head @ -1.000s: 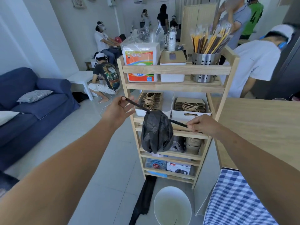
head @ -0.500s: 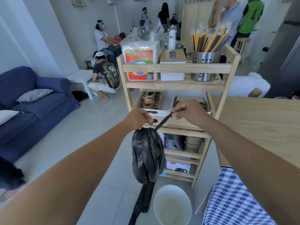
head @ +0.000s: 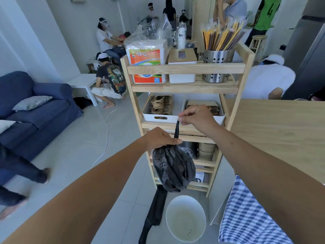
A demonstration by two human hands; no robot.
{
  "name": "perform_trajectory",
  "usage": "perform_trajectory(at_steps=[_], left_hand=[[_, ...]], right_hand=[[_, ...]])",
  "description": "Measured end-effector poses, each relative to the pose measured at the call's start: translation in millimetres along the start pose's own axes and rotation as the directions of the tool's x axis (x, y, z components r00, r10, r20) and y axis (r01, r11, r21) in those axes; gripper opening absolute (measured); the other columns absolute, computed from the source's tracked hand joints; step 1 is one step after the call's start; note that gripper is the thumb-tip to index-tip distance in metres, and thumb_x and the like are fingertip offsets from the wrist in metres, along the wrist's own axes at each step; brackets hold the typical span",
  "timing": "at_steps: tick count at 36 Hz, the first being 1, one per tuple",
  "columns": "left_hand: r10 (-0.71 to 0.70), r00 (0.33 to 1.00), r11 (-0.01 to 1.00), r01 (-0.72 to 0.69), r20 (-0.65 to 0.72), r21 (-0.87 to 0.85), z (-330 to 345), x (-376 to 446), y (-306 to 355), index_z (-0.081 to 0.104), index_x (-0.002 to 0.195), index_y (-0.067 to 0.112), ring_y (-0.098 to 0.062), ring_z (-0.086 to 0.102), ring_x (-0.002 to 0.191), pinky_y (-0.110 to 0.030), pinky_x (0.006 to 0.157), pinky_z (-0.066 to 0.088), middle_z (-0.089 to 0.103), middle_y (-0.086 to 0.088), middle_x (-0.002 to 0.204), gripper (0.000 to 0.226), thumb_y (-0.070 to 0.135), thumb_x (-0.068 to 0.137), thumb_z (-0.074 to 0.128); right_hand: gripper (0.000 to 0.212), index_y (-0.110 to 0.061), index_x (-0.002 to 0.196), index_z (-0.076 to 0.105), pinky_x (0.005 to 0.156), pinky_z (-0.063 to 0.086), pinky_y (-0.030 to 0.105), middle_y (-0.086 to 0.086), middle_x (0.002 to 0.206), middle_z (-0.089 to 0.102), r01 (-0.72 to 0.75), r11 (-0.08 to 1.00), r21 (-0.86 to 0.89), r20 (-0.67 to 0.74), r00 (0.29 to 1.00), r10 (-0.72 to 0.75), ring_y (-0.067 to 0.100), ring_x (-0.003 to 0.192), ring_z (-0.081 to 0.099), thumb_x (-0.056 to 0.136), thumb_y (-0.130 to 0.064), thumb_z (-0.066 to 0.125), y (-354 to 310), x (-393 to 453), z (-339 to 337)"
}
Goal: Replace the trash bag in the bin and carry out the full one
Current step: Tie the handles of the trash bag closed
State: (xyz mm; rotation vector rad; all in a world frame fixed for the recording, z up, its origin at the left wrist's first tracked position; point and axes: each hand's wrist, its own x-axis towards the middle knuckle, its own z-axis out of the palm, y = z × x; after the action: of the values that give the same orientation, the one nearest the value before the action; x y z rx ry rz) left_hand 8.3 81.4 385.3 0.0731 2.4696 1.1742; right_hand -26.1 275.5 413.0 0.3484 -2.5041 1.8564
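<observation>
The white bin (head: 186,219) stands on the tiled floor at the near foot of the wooden shelf cart (head: 186,88), unlined, its inside bare apart from a few dark specks, and a flat black spare bag (head: 152,215) lies on the floor touching its left side. The full black trash bag (head: 174,169) hangs in the air just above and left of the bin's rim, in front of the cart's lower shelves; its long axis runs straight up and down, bulging bottom toward the bin, gathered neck up. The left hand (head: 160,138) is closed tight round the neck, and the right hand (head: 197,117) pinches the tip of the twisted black tail (head: 176,129), pulling it up and slightly right. On the cart, a steel holder (head: 217,65) carries wrapped chopsticks, and a white tray (head: 159,115) holds paper bags with twine handles. The wooden counter (head: 281,134) edges in close on the right; the floor to the left lies open toward the blue sofa (head: 35,110)
</observation>
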Motion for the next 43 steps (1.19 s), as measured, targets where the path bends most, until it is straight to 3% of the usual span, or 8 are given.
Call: perform_trajectory(at_steps=[4,11,14,19,23,28,34,43], left_hand=[[0.021,0.991,1.000,-0.019,-0.131,0.021,7.4,5.9,-1.2,0.068,0.086,-0.005,-0.018,0.044,0.060,-0.028,0.063,0.032,0.048,-0.007,0.068,0.083,0.074,0.061,0.072],[0.128,0.945,0.989,-0.100,-0.302,0.108,5.7,14.7,-9.1,0.070,0.068,0.003,-0.013,0.038,0.045,-0.024,0.050,0.029,0.051,-0.004,0.054,0.053,0.056,0.075,0.073],[0.126,0.953,0.989,-0.097,-0.276,0.114,0.8,15.6,-9.3,0.067,0.062,0.006,-0.009,0.036,0.040,-0.023,0.047,0.027,0.048,-0.001,0.051,0.046,0.049,0.081,0.071],[0.110,0.964,0.991,-0.088,-0.240,0.101,-7.2,14.4,-6.0,0.035,0.055,0.016,-0.014,0.026,0.044,-0.026,0.049,0.019,0.029,0.001,0.052,0.052,0.039,0.089,0.066],[0.093,0.961,0.995,-0.082,-0.261,0.055,-13.2,14.7,-3.1,0.043,0.063,0.011,-0.012,0.030,0.041,-0.020,0.041,0.023,0.034,0.001,0.053,0.044,0.037,0.090,0.065],[0.098,0.953,0.995,-0.097,-0.288,0.016,-16.2,16.3,1.9,0.051,0.061,0.014,-0.004,0.034,0.034,-0.022,0.043,0.025,0.038,0.007,0.046,0.041,0.038,0.092,0.062],[0.092,0.960,0.993,-0.108,-0.264,-0.048,-16.9,17.2,8.7,0.051,0.075,0.010,-0.013,0.032,0.045,-0.028,0.049,0.025,0.036,0.002,0.054,0.033,0.036,0.092,0.062],[0.028,0.966,0.980,-0.076,-0.257,-0.181,-22.2,17.4,6.9,0.053,0.064,0.015,-0.008,0.042,0.033,-0.017,0.037,0.034,0.046,0.005,0.040,0.034,0.033,0.092,0.062]], right_hand=[[0.019,-0.026,0.070,0.077,0.071,0.061,0.026,-0.004,0.064,0.075,0.001,1.000,0.019,-0.016,1.000,-0.001,0.017,0.063,0.075,0.073,-0.009,0.083,-2.6,-2.7,3.8],[0.019,-0.025,0.070,0.076,0.060,0.055,0.016,-0.005,0.063,0.075,0.018,0.994,0.105,-0.041,0.999,-0.014,0.016,0.061,0.074,0.073,-0.007,0.083,-8.2,-4.8,9.0],[0.016,-0.022,0.073,0.077,0.062,0.057,0.019,-0.005,0.064,0.074,0.023,0.995,0.098,-0.038,0.999,-0.020,0.016,0.061,0.074,0.073,-0.008,0.083,-7.3,-3.7,9.5],[0.012,-0.011,0.096,0.074,0.072,0.063,0.032,0.008,0.082,0.070,-0.036,0.984,0.174,-0.088,0.995,0.051,0.018,0.070,0.069,0.084,-0.007,0.073,5.9,2.5,7.4],[0.031,-0.009,0.123,0.062,0.079,0.062,0.040,0.009,0.107,0.066,-0.254,0.950,0.180,-0.074,0.960,0.271,0.020,0.084,0.068,0.092,-0.012,0.063,23.3,-3.9,13.3],[0.019,-0.010,0.105,0.069,0.069,0.060,0.032,0.007,0.091,0.072,-0.402,0.878,0.261,0.138,0.915,0.378,0.016,0.071,0.068,0.088,-0.018,0.071,41.9,-25.8,36.9],[0.006,-0.003,0.083,0.072,0.068,0.056,0.033,0.016,0.081,0.071,-0.332,0.825,0.458,0.057,0.937,0.346,0.024,0.068,0.067,0.082,-0.008,0.076,49.4,-32.7,52.3],[0.011,0.003,0.096,0.070,0.062,0.060,0.026,0.014,0.084,0.069,-0.281,0.864,0.419,-0.022,0.948,0.318,0.017,0.064,0.067,0.087,-0.002,0.069,47.5,-37.4,48.9]])
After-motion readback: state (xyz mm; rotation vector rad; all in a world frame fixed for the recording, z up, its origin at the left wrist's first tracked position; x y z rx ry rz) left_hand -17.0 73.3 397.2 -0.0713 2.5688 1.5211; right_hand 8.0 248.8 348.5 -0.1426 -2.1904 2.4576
